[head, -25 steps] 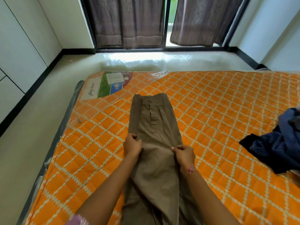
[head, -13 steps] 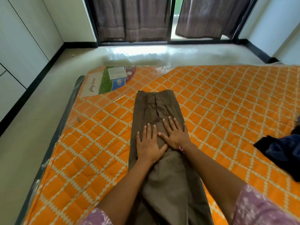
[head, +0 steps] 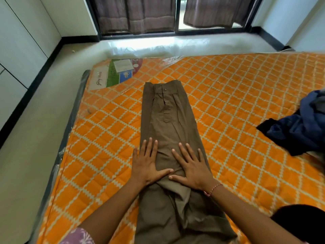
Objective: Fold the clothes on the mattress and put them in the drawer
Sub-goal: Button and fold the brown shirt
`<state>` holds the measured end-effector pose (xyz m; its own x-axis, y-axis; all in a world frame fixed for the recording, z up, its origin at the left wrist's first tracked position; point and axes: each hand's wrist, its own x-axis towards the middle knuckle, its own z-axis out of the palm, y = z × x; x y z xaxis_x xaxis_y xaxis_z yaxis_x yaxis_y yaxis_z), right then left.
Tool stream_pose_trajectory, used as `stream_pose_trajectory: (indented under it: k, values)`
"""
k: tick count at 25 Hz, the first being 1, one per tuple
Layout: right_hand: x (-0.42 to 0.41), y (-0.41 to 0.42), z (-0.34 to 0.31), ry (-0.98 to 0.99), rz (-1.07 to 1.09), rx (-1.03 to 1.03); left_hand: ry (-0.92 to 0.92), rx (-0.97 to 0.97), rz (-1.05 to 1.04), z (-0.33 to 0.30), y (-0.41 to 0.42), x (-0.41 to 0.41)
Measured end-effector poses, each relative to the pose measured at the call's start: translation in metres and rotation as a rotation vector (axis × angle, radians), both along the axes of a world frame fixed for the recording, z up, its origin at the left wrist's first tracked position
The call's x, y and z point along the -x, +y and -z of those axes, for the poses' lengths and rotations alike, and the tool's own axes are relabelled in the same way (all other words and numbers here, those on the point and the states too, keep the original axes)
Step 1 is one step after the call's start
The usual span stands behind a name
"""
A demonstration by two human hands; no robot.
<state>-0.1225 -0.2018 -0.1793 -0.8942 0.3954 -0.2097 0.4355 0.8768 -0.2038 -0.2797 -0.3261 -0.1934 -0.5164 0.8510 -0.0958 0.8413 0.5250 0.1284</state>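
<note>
On the orange mattress (head: 246, 106), brown trousers (head: 168, 120) lie lengthwise, folded leg on leg. Left hand (head: 146, 162) and right hand (head: 191, 166), each grip flat open, holding nothing, press them, probably smoothing creases.

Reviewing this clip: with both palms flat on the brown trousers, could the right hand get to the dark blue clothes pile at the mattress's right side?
Probably yes. The right hand lies open on the brown trousers, gripping nothing, and only bare orange mattress lies between it and the dark blue clothes pile. It looks a long stretch, so leaning over may be needed.
</note>
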Motion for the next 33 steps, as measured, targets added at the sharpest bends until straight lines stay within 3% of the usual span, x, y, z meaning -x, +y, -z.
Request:
stream_pose_trajectory:
  k: [3, 6, 7, 9, 11, 13, 16, 18, 21, 23, 25, 26, 27, 30, 31, 33]
  values:
    - [-0.012, 0.006, -0.014, -0.101, 0.095, 0.060, -0.068, 0.076, -0.135, -0.018, -0.008, -0.015]
    - [-0.014, -0.016, -0.032, -0.056, 0.125, 0.133, -0.042, -0.127, -0.317, -0.033, -0.009, -0.031]
    - [-0.018, -0.029, -0.036, -0.031, 0.081, 0.169, 0.018, -0.165, -0.250, -0.033, -0.010, -0.037]
    - [-0.031, -0.060, -0.036, -0.072, -0.023, 0.250, 0.012, -0.062, -0.042, -0.027, -0.016, -0.044]
    - [-0.051, -0.091, -0.028, -0.141, -0.081, 0.185, -0.117, 0.155, -0.030, -0.020, -0.025, -0.050]
    - [-0.071, -0.101, -0.017, -0.173, -0.070, 0.112, -0.159, 0.201, -0.066, -0.025, -0.026, -0.046]
    - [-0.097, -0.104, -0.019, -0.065, -0.107, -0.058, -0.199, 0.260, -0.040, -0.029, -0.034, -0.054]
    - [-0.108, -0.103, -0.017, 0.072, -0.088, -0.111, -0.185, 0.188, -0.047, -0.022, -0.048, -0.070]
    - [-0.101, -0.101, -0.024, 0.186, -0.080, -0.058, -0.039, -0.112, -0.086, -0.014, -0.078, -0.092]
    - [-0.095, -0.095, -0.034, 0.192, -0.070, 0.067, 0.081, -0.284, 0.108, -0.006, -0.097, -0.106]
    - [-0.096, -0.088, -0.045, 0.214, 0.025, 0.284, 0.128, -0.325, 0.253, -0.002, -0.103, -0.107]
    - [-0.096, -0.086, -0.048, 0.232, 0.068, 0.352, 0.082, -0.355, 0.212, -0.006, -0.099, -0.106]
    - [-0.095, -0.086, -0.052, 0.242, 0.097, 0.403, -0.088, -0.425, 0.088, -0.015, -0.090, -0.106]
    - [-0.083, -0.087, -0.061, 0.120, 0.100, 0.720, -0.968, -0.638, -0.662, -0.041, -0.053, -0.100]
    - [-0.078, -0.086, -0.064, 0.007, 0.078, 0.886, -1.145, -0.626, -0.828, -0.043, -0.044, -0.095]
    - [-0.069, -0.075, -0.075, -0.221, 0.121, 1.036, -1.200, -0.535, -0.908, -0.044, -0.037, -0.093]
